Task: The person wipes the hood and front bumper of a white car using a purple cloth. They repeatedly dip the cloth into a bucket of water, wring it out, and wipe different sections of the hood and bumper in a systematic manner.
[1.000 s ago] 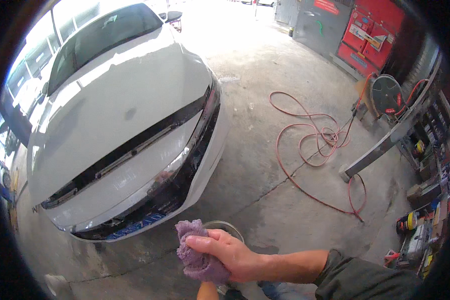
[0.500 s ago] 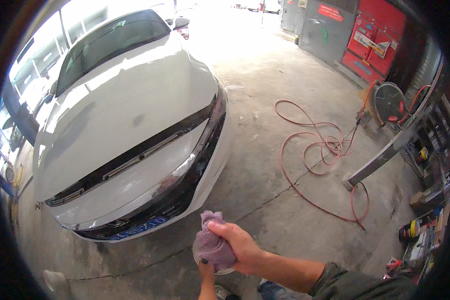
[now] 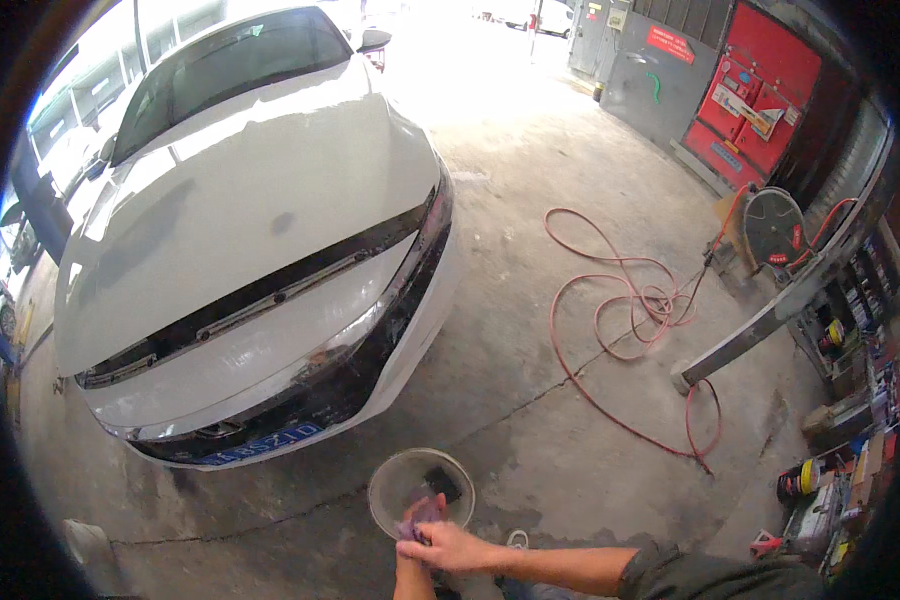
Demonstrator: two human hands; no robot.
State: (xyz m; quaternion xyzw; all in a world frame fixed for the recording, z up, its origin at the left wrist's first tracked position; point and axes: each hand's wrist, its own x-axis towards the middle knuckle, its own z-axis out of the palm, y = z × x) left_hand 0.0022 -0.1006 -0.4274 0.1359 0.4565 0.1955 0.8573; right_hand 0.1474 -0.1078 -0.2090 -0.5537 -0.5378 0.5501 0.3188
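pressing in on the purple cloth [image 3: 419, 519], here we are, both my hands low and close together! my right hand [image 3: 452, 547] comes in from the right, fingers curled over the bunched cloth, thumb lying across my left wrist. my left hand [image 3: 437, 504] reaches up from below, mostly hidden behind the cloth and blurred, so i can't tell how far its fingers are closed.

and right under my hands, the round bucket [image 3: 374, 500], its far rim just beyond them, with a dark lump [image 3: 444, 485] inside, a little ahead of my fingers. the cloth sits over the near part of that bucket.

looking ahead and left of my hands, there's the white car [image 3: 260, 205], nose toward me, a blue plate [image 3: 260, 446] low on its front. over to the right, ahead of my hands, a reddish hose [image 3: 570, 375] loops across the concrete floor [image 3: 510, 360], with a dark reel [image 3: 773, 222] farther off. well off to my left, a pale container [image 3: 88, 545] on the ground.
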